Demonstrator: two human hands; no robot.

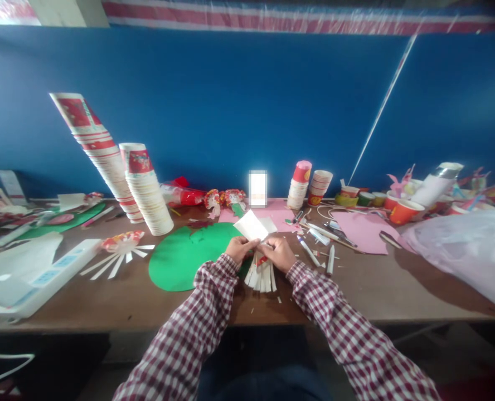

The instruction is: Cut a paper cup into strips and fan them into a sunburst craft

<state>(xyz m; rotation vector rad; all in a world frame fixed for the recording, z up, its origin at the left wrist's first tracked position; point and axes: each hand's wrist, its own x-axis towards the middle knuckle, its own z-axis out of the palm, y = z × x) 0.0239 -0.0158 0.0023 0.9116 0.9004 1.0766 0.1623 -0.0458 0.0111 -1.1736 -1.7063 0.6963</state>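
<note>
My left hand and my right hand meet above the brown table, both closed on a paper cup cut into strips. The white strips fan downward below my hands. A white paper sheet sticks up just behind my fingers. A green paper disc lies flat directly left of my left hand. Both sleeves are red and white checked.
Two tall leaning stacks of paper cups stand at the back left. Another cut cup with spread strips lies left of the disc. Pens, pink paper, short cup stacks and a plastic bag lie to the right.
</note>
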